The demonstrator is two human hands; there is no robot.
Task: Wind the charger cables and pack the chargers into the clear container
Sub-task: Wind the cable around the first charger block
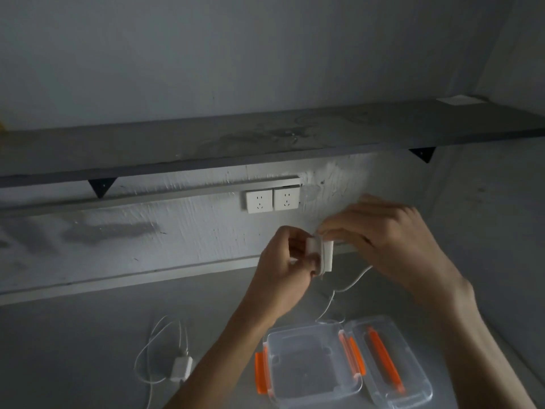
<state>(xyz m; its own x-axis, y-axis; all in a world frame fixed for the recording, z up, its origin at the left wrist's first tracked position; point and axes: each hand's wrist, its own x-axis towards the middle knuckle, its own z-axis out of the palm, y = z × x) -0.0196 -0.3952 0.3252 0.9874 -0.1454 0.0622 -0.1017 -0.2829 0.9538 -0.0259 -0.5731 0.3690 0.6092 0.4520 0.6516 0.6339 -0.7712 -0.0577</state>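
My left hand (283,258) grips a white charger block (320,255) held up in front of the wall. A few turns of its white cable (348,286) lie around the block, and the rest hangs down to the grey table. My right hand (383,237) pinches the cable at the top of the block. Below stands the clear container (312,367) with orange clips, with nothing inside it. Its clear lid (392,364) lies beside it on the right. A second white charger (181,369) with a loose cable (153,340) lies on the table to the left.
Two white wall sockets (272,200) sit on the wall just above my hands. A dark shelf (265,140) on black brackets runs across above them, with a white flat item (460,100) at its far right end.
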